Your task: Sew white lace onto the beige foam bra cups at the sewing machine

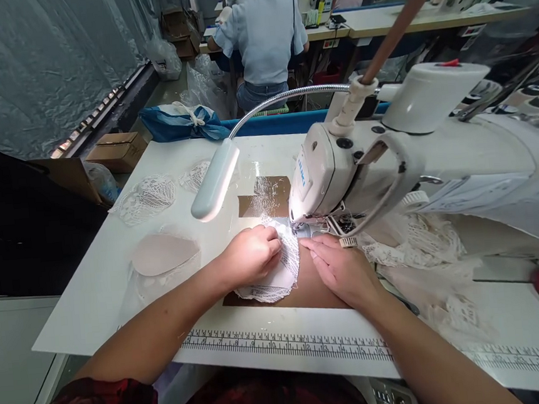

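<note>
A white lace piece (282,270) lies on the sewing table under the presser foot of a white sewing machine (328,178). My left hand (250,254) rests on the lace with its fingers curled, pressing it down. My right hand (341,265) lies flat beside it, fingers together, tips on the lace's right edge near the needle (295,226).
A gooseneck lamp (213,182) hangs over the table (93,293). Beige cup pads (163,254) and lace pieces (146,197) lie at left. More lace (419,245) is heaped at right. A ruler strip (286,345) runs along the front edge. Another person (265,39) sits behind.
</note>
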{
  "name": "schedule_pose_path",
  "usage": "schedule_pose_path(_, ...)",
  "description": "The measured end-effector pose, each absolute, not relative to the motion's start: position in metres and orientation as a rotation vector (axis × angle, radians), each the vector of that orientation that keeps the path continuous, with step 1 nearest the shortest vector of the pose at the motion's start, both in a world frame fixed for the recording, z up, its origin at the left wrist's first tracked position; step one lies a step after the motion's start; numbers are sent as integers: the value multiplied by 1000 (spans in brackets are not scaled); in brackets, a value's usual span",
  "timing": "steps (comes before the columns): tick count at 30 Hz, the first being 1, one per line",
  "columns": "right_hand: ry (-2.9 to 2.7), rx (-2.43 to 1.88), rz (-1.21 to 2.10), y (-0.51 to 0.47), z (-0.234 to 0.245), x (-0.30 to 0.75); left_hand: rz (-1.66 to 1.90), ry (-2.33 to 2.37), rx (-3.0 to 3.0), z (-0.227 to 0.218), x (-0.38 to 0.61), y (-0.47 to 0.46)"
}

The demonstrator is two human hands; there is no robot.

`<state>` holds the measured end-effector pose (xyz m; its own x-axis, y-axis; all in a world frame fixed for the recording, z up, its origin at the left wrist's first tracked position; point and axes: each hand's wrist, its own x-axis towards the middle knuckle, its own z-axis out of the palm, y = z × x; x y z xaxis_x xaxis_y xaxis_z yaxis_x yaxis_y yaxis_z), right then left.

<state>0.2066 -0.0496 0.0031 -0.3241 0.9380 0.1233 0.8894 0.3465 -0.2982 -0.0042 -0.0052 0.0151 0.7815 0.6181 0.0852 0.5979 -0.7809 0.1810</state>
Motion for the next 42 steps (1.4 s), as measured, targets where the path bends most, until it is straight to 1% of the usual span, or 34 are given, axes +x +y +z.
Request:
schedule_pose_path(5, -2328, -1616, 231, -50, 0, 208, 292, 837, 2808, 12, -1, -6)
schedule_pose_path(10, -2436, -1551, 172, -51, -4, 205, 250, 832, 2831, 10, 0, -7)
schedule_pose_path(19, -2445, -1617, 107, -50, -2, 201, 307, 840, 2855, 5, -2, -1)
schedule_pose_path(21, -2454, -1557, 114, -52, -3, 203, 333, 856, 2861, 4, -4, 1)
schedule_pose_path(26, -2527, -1210, 254, -61, -7, 207, 449, 839, 2818, 5, -10, 5)
schedule_pose_path(29, -2518, -1151, 335, -64, -8, 206, 448, 850, 2817, 6, -9, 5)
schedule_pose_path(35, -2499, -1173, 363, -62, -8, 205, 282, 796, 2905, 6, -5, -1)
schedule_pose_path(42, -2450, -1466, 152, -57, -6, 204, 250, 731, 2932, 4, -7, -2)
